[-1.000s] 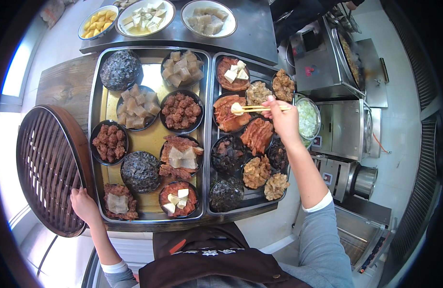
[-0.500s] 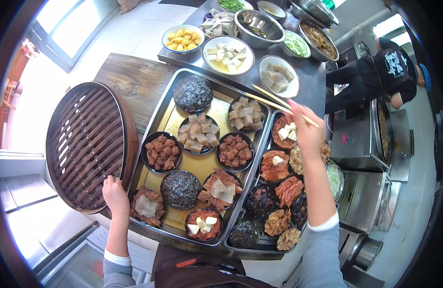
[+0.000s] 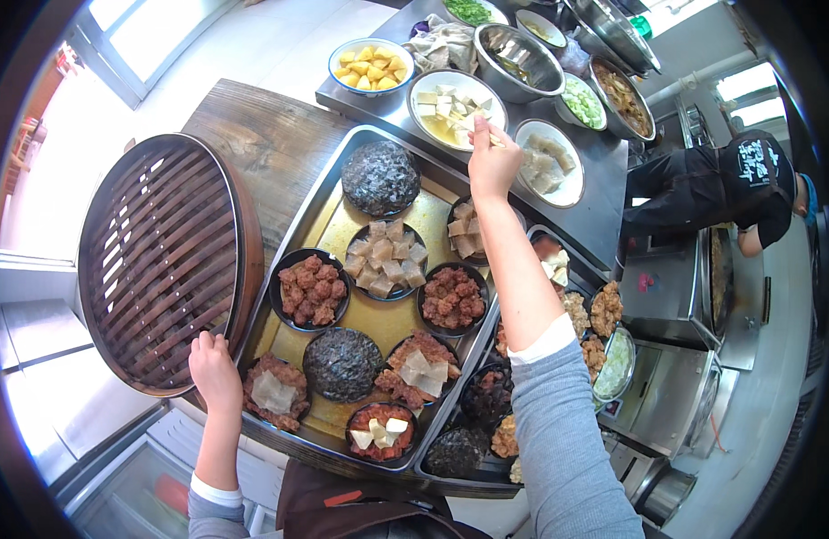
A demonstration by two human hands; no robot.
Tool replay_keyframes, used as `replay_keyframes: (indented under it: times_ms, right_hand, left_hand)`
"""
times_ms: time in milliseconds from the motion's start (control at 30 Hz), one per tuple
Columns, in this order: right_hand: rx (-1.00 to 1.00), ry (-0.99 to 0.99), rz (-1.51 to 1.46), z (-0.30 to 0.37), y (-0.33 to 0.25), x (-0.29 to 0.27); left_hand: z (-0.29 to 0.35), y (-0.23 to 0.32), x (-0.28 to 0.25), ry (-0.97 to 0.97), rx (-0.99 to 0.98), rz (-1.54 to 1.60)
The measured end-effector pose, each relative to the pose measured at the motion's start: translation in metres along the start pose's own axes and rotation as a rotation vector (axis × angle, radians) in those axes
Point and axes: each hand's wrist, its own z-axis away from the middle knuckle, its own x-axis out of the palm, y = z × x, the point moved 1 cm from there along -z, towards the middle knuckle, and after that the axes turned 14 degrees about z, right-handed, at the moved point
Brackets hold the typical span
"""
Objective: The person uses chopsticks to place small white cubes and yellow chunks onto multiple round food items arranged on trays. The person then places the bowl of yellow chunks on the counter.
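My right hand [image 3: 493,166] is closed around a pair of wooden chopsticks [image 3: 496,142], reaching over the trays. Their tips are among pale tofu-like cubes in a white bowl [image 3: 496,99], with the hand partly in front. Low on the left, my left hand [image 3: 215,373] curls its fingers at the rim of a round slatted steamer basket [image 3: 158,260]. Beside it, a metal tray [image 3: 333,216] holds several black bowls of food. Among them are meat chunks [image 3: 312,289], translucent jelly-like cubes [image 3: 385,259] and red meat topped with white cubes [image 3: 379,433].
A second tray [image 3: 441,415] with more bowls lies under my right forearm. Beyond stand a bowl of yellow chunks [image 3: 371,67], a bowl of translucent pieces [image 3: 549,162], a steel bowl [image 3: 520,61] and chopped greens [image 3: 583,101]. A person in black [image 3: 729,175] bends by the stove at right.
My right hand with the chopsticks has swung left and away from me, from above the right tray to the bowl of pale cubes. My left hand stays at the steamer rim.
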Motion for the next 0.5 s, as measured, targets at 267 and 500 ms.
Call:
replay_keyframes:
  times_ms: [267,500]
  right_hand:
    - [0.425,-0.08,-0.228,-0.038,0.025,0.005]
    - [1.001,-0.196,-0.703,-0.049,0.05,-0.037]
  left_hand:
    - [-0.001,0.001,0.001,0.008,-0.003,0.021]
    - [-0.002,-0.001,0.001,0.042,0.038,0.047]
